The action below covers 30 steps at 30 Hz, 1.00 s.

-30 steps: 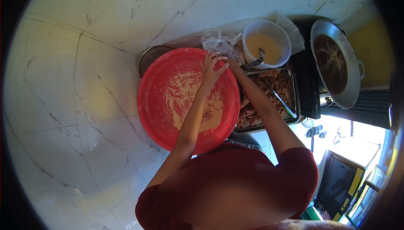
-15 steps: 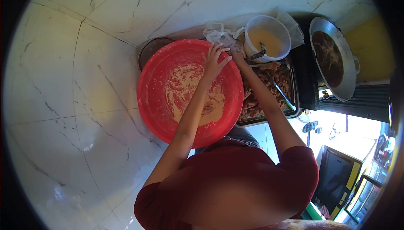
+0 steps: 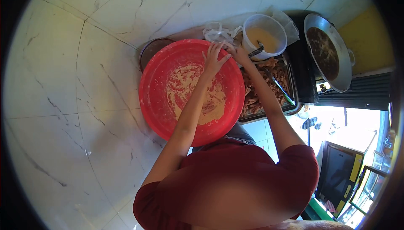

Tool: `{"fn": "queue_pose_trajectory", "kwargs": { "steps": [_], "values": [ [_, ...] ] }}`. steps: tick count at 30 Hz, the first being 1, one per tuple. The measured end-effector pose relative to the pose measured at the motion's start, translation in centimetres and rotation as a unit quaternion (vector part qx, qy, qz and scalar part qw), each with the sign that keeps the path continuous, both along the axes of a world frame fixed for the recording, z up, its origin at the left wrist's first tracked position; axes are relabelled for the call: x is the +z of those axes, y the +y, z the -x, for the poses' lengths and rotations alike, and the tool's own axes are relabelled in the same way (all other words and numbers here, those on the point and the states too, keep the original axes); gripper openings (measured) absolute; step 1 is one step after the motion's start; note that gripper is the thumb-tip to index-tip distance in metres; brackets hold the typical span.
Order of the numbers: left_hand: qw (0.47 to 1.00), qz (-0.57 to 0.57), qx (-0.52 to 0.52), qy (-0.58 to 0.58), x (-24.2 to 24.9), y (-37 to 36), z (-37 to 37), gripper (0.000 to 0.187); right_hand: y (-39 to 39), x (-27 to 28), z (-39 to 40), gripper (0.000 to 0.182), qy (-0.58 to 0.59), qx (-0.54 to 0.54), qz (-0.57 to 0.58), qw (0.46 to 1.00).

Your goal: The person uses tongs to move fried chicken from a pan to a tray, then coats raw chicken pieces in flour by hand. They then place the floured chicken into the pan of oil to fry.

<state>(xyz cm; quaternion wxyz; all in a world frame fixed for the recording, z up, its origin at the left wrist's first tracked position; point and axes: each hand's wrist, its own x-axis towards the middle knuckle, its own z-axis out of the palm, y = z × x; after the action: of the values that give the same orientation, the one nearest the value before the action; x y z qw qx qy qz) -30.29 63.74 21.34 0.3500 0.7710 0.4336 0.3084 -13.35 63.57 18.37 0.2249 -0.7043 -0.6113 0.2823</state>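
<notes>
A large red basin (image 3: 153, 116) holds pale, dry flour (image 3: 212, 108) spread over its bottom. My left hand (image 3: 213, 61) hovers over the basin's far right rim, fingers apart and holding nothing that I can see. Close beside it, my right hand (image 3: 237, 54) is just outside the rim, its fingers reaching toward the left fingertips; they look loosely open, though partly overlapped. Behind the hands lies a crumpled clear plastic bag (image 3: 216, 32). To the right, a tray (image 3: 296, 99) is filled with raw meat pieces (image 3: 273, 72), and tongs (image 3: 284, 91) rest on them.
A translucent bucket (image 3: 283, 30) with yellowish liquid and a dark-handled utensil (image 3: 259, 52) stands behind the tray. Farther right, a wide pan (image 3: 346, 55) contains dark oil. A round brown-rimmed container (image 3: 147, 55) is partly hidden behind the basin. A marble-look tiled surface (image 3: 46, 82) extends left.
My right hand has drawn back slightly from the plastic bag, and its fingers show more clearly beside the left ones. The left hand has barely moved. The view has shifted slightly.
</notes>
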Motion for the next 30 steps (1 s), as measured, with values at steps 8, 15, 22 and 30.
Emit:
{"fn": "queue_pose_trajectory", "kwargs": {
  "steps": [8, 15, 22, 30],
  "values": [
    [0.953, 0.198, -0.102, -0.206, 3.3, -1.3, 1.4, 0.058, -6.5, 7.8, 2.3, 0.035, 0.414, -0.056, 0.006, 0.908],
    [0.845, 0.318, -0.129, -0.410, 7.0, -7.4, 6.6, 0.033, -11.9, 8.7, 7.4, 0.040, 0.644, 0.038, 0.164, 0.747],
    [0.893, 0.247, 0.041, -0.373, 5.4, -10.5, 11.6, 0.023, -15.2, 8.6, 12.6, 0.042, 0.612, 0.012, 0.169, 0.772],
    [0.899, 0.217, 0.089, -0.371, 2.9, -13.9, 15.8, 0.035, -17.6, 7.2, 15.0, 0.032, 0.464, 0.086, 0.141, 0.870]
  ]
}}
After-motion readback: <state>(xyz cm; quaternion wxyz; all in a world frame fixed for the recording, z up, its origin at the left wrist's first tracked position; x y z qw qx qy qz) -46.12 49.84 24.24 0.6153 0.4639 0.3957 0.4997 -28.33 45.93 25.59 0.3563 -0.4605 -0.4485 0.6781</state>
